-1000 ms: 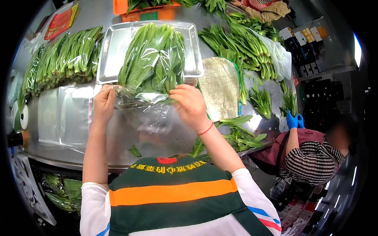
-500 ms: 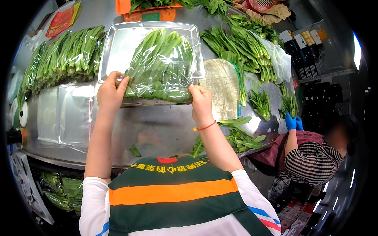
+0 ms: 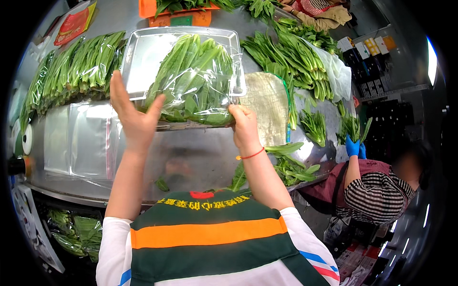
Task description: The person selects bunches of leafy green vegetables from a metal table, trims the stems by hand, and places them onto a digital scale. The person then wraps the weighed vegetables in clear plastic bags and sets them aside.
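Note:
A clear plastic bag of leafy greens [image 3: 195,81] lies on a shiny metal tray [image 3: 143,45], its near end reaching the tray's front edge. My right hand [image 3: 244,121] pinches the bag's near right corner. At the bag's near left side, my left hand [image 3: 136,112] has its thumb and fingers spread, with nothing held in them. The thumb is at the bag's edge; whether it touches the plastic I cannot tell.
Bagged greens [image 3: 83,64] lie in a row at left, above flat clear bags [image 3: 78,138]. Loose greens [image 3: 291,59] are heaped at right beside a beige cloth [image 3: 267,105]. A co-worker's blue-gloved hands [image 3: 354,147] hold a bunch at far right.
My left hand has let go of the bag's near left corner and opened, fingers pointing up. My right hand keeps its pinch. The co-worker's bunch has shifted slightly.

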